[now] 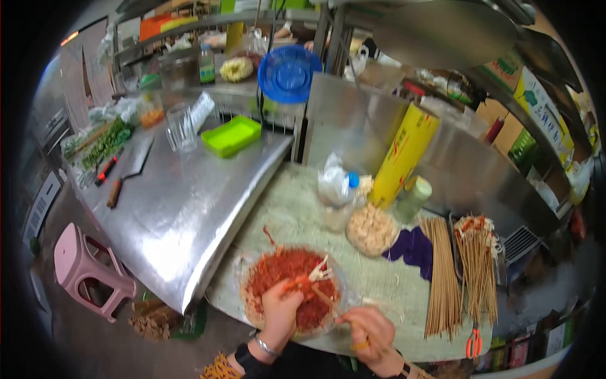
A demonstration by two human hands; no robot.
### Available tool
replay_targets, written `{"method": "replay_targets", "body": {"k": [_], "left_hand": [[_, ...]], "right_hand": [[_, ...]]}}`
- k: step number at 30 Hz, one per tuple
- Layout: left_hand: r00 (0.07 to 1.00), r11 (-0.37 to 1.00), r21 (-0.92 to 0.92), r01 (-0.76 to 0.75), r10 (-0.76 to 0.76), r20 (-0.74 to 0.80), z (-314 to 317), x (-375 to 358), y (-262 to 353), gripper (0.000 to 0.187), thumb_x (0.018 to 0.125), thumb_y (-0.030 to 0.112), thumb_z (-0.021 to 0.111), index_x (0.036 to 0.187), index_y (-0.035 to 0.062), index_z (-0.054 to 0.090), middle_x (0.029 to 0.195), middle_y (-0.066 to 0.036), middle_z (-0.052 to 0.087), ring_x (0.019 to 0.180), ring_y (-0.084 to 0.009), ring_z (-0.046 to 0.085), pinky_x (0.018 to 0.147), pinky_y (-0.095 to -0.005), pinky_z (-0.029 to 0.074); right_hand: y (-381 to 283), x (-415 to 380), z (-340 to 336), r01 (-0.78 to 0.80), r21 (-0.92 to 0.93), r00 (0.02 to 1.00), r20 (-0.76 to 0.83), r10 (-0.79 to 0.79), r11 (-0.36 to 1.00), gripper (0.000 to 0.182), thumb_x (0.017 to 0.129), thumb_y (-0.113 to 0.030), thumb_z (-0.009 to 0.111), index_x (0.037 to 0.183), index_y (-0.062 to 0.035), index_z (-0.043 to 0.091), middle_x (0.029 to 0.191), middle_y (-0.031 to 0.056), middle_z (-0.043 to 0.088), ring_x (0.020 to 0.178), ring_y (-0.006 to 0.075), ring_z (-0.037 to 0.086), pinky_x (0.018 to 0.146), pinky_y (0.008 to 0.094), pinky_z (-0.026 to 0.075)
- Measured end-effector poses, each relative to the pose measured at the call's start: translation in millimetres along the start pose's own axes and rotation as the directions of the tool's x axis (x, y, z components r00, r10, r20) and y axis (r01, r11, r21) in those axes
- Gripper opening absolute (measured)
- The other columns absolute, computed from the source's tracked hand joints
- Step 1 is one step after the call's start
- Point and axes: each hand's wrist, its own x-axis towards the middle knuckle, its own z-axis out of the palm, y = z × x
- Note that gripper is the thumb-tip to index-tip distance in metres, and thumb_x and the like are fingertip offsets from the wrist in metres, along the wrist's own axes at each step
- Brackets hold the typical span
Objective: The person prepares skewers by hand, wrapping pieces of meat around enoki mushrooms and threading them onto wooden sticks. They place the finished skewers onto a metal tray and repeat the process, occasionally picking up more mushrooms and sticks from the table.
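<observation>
A wide bowl lined with clear plastic (243,278) holds a red, chili-like paste (271,262). Over it, my left hand (281,307) is closed on a red-smeared piece with pale, finger-like ends (320,271). My right hand (371,333) grips a thin wooden skewer (326,298) at the bowl's right edge, its tip pointing up toward that piece. Behind the bowl stands a tub of pale chunks (372,228). To the right lie a bundle of bare skewers (442,284) and several skewers with red-and-white tops (476,252).
Orange-handled scissors (473,342) lie at the front right. A yellow roll (404,155) and a jar (415,197) stand behind, beside purple cloth (410,246). The steel table (183,208) at left carries a cleaver (129,170) and a green tray (232,136). A pink stool (88,265) stands below.
</observation>
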Motion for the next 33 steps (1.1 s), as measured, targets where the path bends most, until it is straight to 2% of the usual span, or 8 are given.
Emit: {"method": "replay_targets", "body": {"k": [8,10,13,14,16,25,31,33], "left_hand": [[1.000,0.996,-0.086,0.026,-0.025,0.017,0,-2,7,0.029,0.080,-0.013,0.043,0.105,-0.0081,0.056,0.103,-0.016,0.061,0.094,-0.0297,0.063,0.078,-0.0338,0.054],[0.999,0.998,-0.067,-0.012,0.015,0.049,-1,-2,7,0.029,0.080,-0.013,0.043,0.105,-0.0082,0.056,0.103,-0.016,0.062,0.094,-0.0291,0.063,0.079,-0.0334,0.053],[0.998,0.998,-0.027,-0.053,0.054,0.043,-2,-1,4,0.030,0.079,-0.013,0.044,0.106,-0.0081,0.056,0.103,-0.016,0.062,0.093,-0.0287,0.063,0.080,-0.0336,0.053],[0.998,0.998,-0.024,-0.049,0.050,0.044,-3,-1,3,0.030,0.079,-0.013,0.044,0.106,-0.0081,0.056,0.103,-0.016,0.062,0.093,-0.0287,0.063,0.080,-0.0336,0.053],[0.998,0.999,-0.019,-0.051,0.051,0.029,-1,-1,6,0.030,0.079,-0.013,0.044,0.106,-0.0078,0.056,0.103,-0.016,0.062,0.093,-0.0284,0.063,0.080,-0.0339,0.053],[0.991,0.994,0.001,-0.108,0.108,0.079,-3,-2,1,0.032,0.081,-0.011,0.044,0.111,-0.0070,0.054,0.106,-0.014,0.061,0.095,-0.0272,0.063,0.083,-0.0363,0.052],[0.991,0.989,0.102,-0.108,0.099,0.095,-3,-4,-1,0.030,0.081,-0.011,0.047,0.109,-0.0068,0.056,0.104,-0.012,0.062,0.094,-0.0230,0.063,0.083,-0.0321,0.052],[0.979,0.982,0.141,-0.124,0.098,0.181,-1,-8,0,0.032,0.080,-0.011,0.051,0.112,-0.0081,0.055,0.108,-0.012,0.061,0.099,-0.0166,0.060,0.086,-0.0265,0.049]], "right_hand": [[-14,6,8,0.047,0.031,0.998,0.029,-0.048,0.998,0.014,0.081,-0.007,0.058,0.093,-0.0032,0.063,0.089,0.0137,0.061,0.071,0.0269,0.062,0.059,0.0323,0.051],[-14,4,12,0.090,0.045,0.996,-0.010,-0.090,0.995,0.016,0.082,-0.006,0.063,0.096,-0.0001,0.059,0.093,0.0109,0.060,0.076,0.0146,0.059,0.063,0.0263,0.050],[-8,2,16,0.150,0.026,0.987,-0.061,-0.149,0.988,0.018,0.083,-0.009,0.063,0.098,-0.0006,0.058,0.092,0.0089,0.061,0.072,0.0137,0.059,0.065,0.0259,0.050],[-5,2,18,0.146,0.026,0.988,-0.063,-0.144,0.989,0.018,0.083,-0.009,0.063,0.098,-0.0006,0.058,0.092,0.0089,0.061,0.072,0.0137,0.059,0.065,0.0259,0.050],[0,-2,20,0.077,0.058,0.997,-0.023,-0.076,0.995,0.014,0.082,-0.008,0.058,0.094,-0.0035,0.063,0.090,0.0141,0.060,0.072,0.0272,0.062,0.059,0.0321,0.051],[-3,-3,14,0.005,0.090,1.000,-0.020,-0.003,0.996,0.012,0.083,-0.006,0.056,0.093,-0.0034,0.063,0.089,0.0110,0.060,0.073,0.0249,0.062,0.061,0.0295,0.050],[1,-3,22,-0.019,0.097,0.998,-0.054,0.025,0.995,0.015,0.081,-0.004,0.059,0.095,-0.0035,0.063,0.089,0.0114,0.060,0.073,0.0250,0.062,0.062,0.0302,0.051],[2,-2,22,-0.019,0.080,0.999,-0.046,0.023,0.997,0.017,0.080,-0.003,0.060,0.097,-0.0042,0.063,0.090,0.0110,0.060,0.074,0.0253,0.062,0.062,0.0303,0.051]]}}
